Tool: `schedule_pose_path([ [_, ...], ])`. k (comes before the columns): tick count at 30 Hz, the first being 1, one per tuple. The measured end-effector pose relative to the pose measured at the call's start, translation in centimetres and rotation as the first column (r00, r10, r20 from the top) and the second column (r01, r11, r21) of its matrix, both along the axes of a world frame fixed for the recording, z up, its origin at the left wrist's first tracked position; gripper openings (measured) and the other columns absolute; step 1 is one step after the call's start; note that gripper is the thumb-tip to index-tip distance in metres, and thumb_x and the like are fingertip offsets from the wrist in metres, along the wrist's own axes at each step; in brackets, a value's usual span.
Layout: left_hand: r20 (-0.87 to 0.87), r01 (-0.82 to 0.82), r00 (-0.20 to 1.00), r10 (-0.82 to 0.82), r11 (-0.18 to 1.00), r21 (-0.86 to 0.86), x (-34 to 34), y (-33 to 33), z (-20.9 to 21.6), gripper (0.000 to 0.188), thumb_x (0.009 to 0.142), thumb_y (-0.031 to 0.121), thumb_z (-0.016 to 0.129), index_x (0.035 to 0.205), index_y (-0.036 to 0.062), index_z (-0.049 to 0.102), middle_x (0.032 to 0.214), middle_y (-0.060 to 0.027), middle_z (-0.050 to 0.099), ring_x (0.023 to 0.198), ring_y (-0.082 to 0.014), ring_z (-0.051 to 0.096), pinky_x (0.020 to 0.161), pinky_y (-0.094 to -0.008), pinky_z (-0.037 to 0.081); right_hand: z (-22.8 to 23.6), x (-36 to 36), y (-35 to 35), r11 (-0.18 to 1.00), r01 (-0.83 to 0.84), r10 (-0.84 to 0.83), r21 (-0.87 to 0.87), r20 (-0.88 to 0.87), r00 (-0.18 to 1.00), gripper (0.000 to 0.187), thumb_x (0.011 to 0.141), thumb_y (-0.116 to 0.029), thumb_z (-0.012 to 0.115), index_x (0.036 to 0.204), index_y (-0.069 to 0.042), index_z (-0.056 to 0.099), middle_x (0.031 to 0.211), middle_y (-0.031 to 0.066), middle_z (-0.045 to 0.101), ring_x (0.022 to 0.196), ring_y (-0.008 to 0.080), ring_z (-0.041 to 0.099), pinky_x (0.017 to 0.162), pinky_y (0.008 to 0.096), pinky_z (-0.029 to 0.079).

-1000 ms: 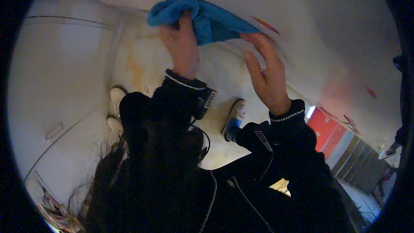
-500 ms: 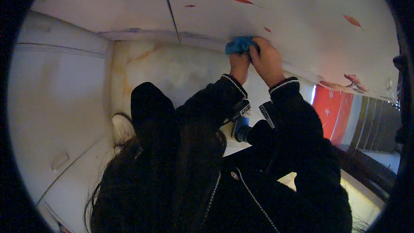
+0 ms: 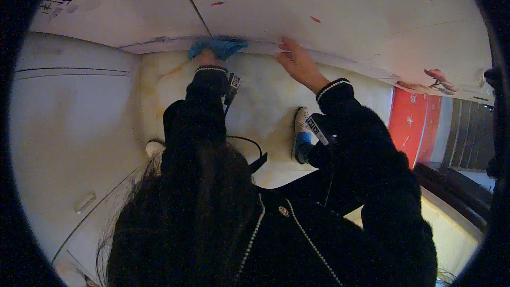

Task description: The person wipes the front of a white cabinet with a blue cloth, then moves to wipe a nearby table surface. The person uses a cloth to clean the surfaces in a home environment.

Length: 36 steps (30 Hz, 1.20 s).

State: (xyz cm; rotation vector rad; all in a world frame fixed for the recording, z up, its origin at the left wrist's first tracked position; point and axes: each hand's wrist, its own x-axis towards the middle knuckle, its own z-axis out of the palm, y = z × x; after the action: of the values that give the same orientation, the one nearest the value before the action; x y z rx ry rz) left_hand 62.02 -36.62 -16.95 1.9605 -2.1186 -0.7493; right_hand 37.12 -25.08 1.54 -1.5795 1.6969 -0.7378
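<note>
A crumpled blue cloth (image 3: pixel 227 49) lies along the lower edge of a pale cabinet front (image 3: pixel 350 16) printed with red leaves, close to the dark seam between two panels. My left hand (image 3: pixel 206 58) grips the cloth and holds it to that edge; the cloth covers most of its fingers. Farther right, my right hand (image 3: pixel 300 65) is empty, its fingers apart and its fingertips close to the same lower edge. Whether those fingertips touch the panel, I cannot tell.
On the left stands a white cabinet (image 3: pixel 69 122) with a small handle. My shoes (image 3: pixel 302 122) rest on the pale marbled floor (image 3: pixel 255 90). A red panel (image 3: pixel 409 122) and a dark rail (image 3: pixel 451 191) are at the right. Small devices hang at both sleeves.
My left hand has carried the cloth leftward along the panel's lower edge. My right hand has come off the cloth and moved slightly left, its fingers now free.
</note>
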Motion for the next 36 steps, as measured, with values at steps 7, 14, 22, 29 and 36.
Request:
schedule_pose_path([
  [7, -0.512, 0.202, 0.848, -0.139, 0.977, 0.070, -9.9, 2.8, 2.0, 0.042, 0.080, 0.035, 0.065, 0.108, 0.0039, 0.062, 0.109, -0.0123, 0.065, 0.100, -0.0309, 0.062, 0.090, -0.0424, 0.048, 2.6, -1.2, 0.4, 0.963, 0.261, -0.245, 0.064, -0.191, 0.951, 0.039, 0.085, -0.024, 0.063, 0.114, 0.001, 0.055, 0.106, 0.0179, 0.064, 0.095, 0.0286, 0.064, 0.082, 0.0378, 0.050],
  [14, -0.782, 0.791, -0.256, 0.568, 0.589, 0.169, -20.7, 7.4, 18.3, 0.031, 0.098, 0.025, 0.044, 0.120, 0.0068, 0.055, 0.116, -0.0073, 0.061, 0.111, -0.0198, 0.056, 0.097, -0.0360, 0.045, 10.5, -2.7, 3.1, 0.851, 0.370, -0.473, -0.373, -0.238, 0.848, 0.031, 0.083, -0.021, 0.061, 0.107, -0.002, 0.055, 0.103, 0.0191, 0.060, 0.095, 0.0372, 0.058, 0.081, 0.0421, 0.048],
  [22, -0.946, 0.374, 0.090, -0.312, 0.891, -0.258, -12.7, 6.1, 30.9, 0.026, 0.096, 0.020, 0.050, 0.116, 0.0042, 0.051, 0.110, -0.0022, 0.054, 0.101, -0.0116, 0.051, 0.081, -0.0278, 0.046, 18.5, 2.4, 3.6, 0.574, -0.032, -0.216, -0.819, -0.188, 0.958, 0.040, 0.083, -0.013, 0.057, 0.122, -0.004, 0.052, 0.125, 0.0159, 0.052, 0.117, 0.0355, 0.049, 0.097, 0.0427, 0.043],
  [29, -0.906, -0.052, 0.302, -0.298, 0.943, -0.328, -4.8, 3.9, 41.4, 0.033, 0.096, 0.024, 0.052, 0.123, 0.0037, 0.051, 0.115, -0.0049, 0.054, 0.097, -0.0128, 0.051, 0.078, -0.0260, 0.044, 25.0, 6.3, 0.1, 0.387, -0.194, -0.152, -0.902, -0.270, 0.951, 0.039, 0.081, -0.009, 0.057, 0.120, -0.005, 0.053, 0.131, 0.0167, 0.047, 0.123, 0.0376, 0.045, 0.101, 0.0487, 0.038],
  [36, -0.658, -0.104, 0.390, -0.644, 0.679, -0.726, -6.0, 2.9, 44.2, 0.046, 0.092, 0.025, 0.056, 0.129, -0.0013, 0.046, 0.125, -0.0122, 0.054, 0.112, -0.0246, 0.051, 0.093, -0.0348, 0.042, 25.6, 6.5, -1.7, 0.270, -0.137, -0.224, -0.953, -0.200, 0.954, 0.037, 0.082, -0.010, 0.059, 0.118, -0.004, 0.052, 0.129, 0.0177, 0.049, 0.121, 0.0377, 0.046, 0.098, 0.0483, 0.040],
])
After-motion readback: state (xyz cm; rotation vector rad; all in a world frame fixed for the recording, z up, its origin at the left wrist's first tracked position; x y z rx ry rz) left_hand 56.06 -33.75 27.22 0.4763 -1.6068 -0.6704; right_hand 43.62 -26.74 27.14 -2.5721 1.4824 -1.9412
